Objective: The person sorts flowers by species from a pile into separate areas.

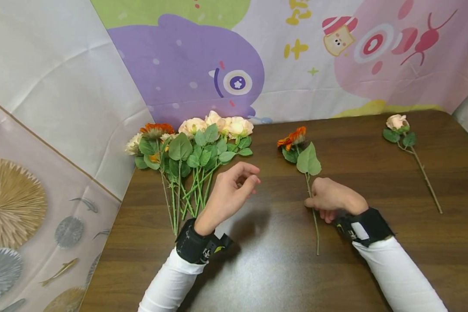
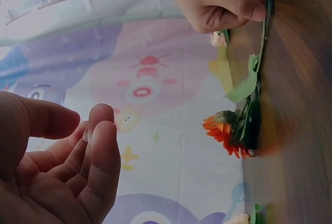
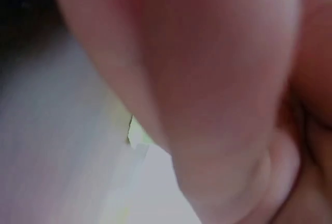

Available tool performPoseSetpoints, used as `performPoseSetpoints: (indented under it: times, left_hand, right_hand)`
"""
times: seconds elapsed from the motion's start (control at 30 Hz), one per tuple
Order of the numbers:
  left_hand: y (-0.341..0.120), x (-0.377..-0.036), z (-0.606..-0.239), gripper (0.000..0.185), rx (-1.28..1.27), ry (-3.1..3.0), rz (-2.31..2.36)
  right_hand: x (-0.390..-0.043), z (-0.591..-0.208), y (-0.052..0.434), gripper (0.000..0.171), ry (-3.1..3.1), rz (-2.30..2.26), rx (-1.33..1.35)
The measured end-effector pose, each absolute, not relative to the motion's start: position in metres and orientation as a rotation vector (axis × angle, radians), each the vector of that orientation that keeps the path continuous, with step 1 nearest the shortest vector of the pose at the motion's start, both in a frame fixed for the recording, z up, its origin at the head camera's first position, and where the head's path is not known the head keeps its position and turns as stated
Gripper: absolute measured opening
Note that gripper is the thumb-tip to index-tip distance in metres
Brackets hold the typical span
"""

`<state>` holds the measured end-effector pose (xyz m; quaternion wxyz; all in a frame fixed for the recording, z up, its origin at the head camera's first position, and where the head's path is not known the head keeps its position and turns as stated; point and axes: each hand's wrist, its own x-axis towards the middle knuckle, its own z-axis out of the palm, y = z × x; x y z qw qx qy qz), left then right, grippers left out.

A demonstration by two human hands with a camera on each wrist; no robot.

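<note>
My right hand (image 1: 333, 197) pinches the stem of an orange flower (image 1: 293, 138) with green leaves, thumb against the middle of the stem. Bloom and leaves point away from me toward the back of the table; the stem's lower end points toward me. In the left wrist view the same orange flower (image 2: 220, 133) lies along or just over the tabletop; I cannot tell which. Fingers (image 3: 218, 89) fill most of the right wrist view and hide the stem. Above the table, beside the pile of flowers, my left hand (image 1: 231, 188) hovers with loosely bent fingers and holds nothing.
At the left of the wooden table (image 1: 265, 268) lies a pile of flowers: several pale pink roses (image 1: 238, 127), an orange bloom (image 1: 156, 130) and a cream one (image 1: 134, 144), stems toward me. A single pale pink rose (image 1: 397, 123) lies at the right. A printed cloth (image 1: 195, 65) hangs behind.
</note>
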<state>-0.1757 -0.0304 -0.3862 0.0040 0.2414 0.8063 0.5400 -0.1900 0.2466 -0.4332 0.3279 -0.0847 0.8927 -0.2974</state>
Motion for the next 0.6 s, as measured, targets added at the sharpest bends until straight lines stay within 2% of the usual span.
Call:
performPoseSetpoints:
  times: [0.33,0.6]
  left_hand:
    - [-0.048,-0.189,-0.380,0.013,0.697,2.703,1.538]
    - [-0.106,-0.222,-0.394,0.023,0.199,3.165,0.862]
  right_hand:
    - [-0.196,-0.426,0.256,0.036,2.462,-1.027,-0.175]
    - [-0.196,-0.420,0.256,0.032,2.627,-1.218,-0.150]
